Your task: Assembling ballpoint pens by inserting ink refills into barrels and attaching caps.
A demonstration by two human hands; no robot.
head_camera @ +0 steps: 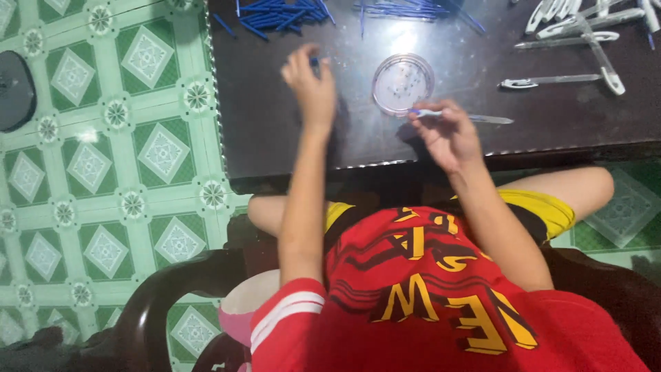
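The thin clear plastic pen barrel (460,116) lies almost level above the near edge of the table, its long axis running left to right, its bluish end at the left and its pale tip pointing right. The right hand (447,134) pinches it at the blue end between thumb and fingertips, the other fingers curled under. Just beyond it, on the far side, sits a round clear shallow dish (403,83) with tiny specks inside. To the left, the left hand (311,86) is raised over the table, its fingers pressed around a short blue piece (314,61); how tight the grip is I cannot tell through the blur. At the far edge lies a heap of blue pen refills (279,14), and at the far right a scatter of clear pen bodies with white clips (585,34). The dark glossy tabletop (275,131) shines under a lamp. Left of it spreads a green and white patterned tile floor (103,151).
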